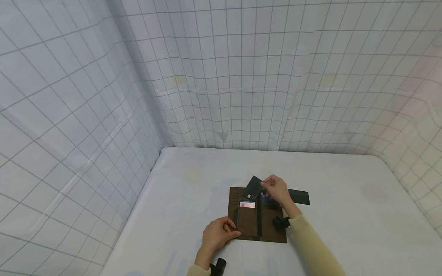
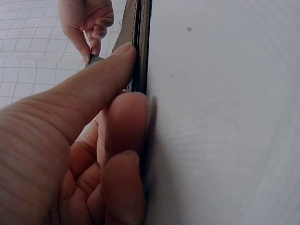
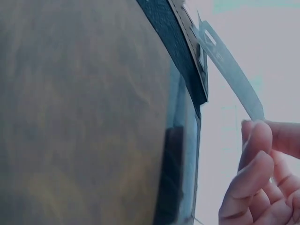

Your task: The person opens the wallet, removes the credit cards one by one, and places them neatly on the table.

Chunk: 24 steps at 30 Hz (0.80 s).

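A brown leather organizer folder [image 1: 247, 222] lies spread open on the white table, a dark strip down its middle. My left hand [image 1: 217, 233] grips its lower left corner, thumb on top and the other fingers curled at the edge. My right hand [image 1: 276, 188] pinches a thin black card [image 1: 253, 187] by one edge between thumb and fingertips. Slanted, the card overlaps the folder's top edge. It shows small white marks, and in the right wrist view the card [image 3: 233, 70] looks slightly bowed. A pale pinkish card [image 1: 247, 204] pokes out of the folder's left pocket.
A flat black rectangular piece [image 1: 299, 197] lies right of the folder, partly behind the right wrist. White grid-patterned curtains [image 1: 224, 84] hang behind the table [image 1: 352, 214] and along its sides. Black camera mounts sit on both wrists.
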Each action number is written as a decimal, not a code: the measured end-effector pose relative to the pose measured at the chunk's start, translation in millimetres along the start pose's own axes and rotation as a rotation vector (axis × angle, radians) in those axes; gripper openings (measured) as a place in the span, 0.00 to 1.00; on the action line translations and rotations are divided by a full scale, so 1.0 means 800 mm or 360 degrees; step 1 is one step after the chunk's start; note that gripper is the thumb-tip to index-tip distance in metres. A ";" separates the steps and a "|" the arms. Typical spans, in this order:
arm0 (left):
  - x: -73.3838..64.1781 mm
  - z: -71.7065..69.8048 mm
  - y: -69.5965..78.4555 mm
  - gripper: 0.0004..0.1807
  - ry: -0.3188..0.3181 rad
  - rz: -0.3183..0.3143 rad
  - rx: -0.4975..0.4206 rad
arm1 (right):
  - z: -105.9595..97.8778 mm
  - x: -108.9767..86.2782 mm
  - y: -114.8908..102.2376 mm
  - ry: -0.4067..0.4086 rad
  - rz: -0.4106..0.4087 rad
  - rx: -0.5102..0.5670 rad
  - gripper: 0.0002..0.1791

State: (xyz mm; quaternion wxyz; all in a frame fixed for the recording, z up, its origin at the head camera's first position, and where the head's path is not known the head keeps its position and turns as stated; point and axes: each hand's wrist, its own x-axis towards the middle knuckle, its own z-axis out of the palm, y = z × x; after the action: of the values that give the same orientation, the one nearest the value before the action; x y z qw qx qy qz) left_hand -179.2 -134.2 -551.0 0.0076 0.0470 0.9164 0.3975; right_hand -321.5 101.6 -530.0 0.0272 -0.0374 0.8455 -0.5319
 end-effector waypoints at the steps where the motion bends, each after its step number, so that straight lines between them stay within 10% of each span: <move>1: 0.000 0.000 0.000 0.14 -0.0002 0.0001 0.0001 | -0.002 -0.001 0.000 -0.0020 -0.0001 -0.0001 0.08; 24: 0.002 0.000 -0.002 0.14 -0.0014 -0.0006 -0.0024 | -0.021 -0.038 0.021 0.0062 0.0126 0.0222 0.11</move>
State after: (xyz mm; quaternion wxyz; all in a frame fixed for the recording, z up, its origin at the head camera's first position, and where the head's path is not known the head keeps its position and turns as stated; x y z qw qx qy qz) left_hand -180.8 -134.9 -552.4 0.0126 0.0470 0.9134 0.4042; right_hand -293.5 126.7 -537.4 0.0342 0.0083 0.8075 -0.5888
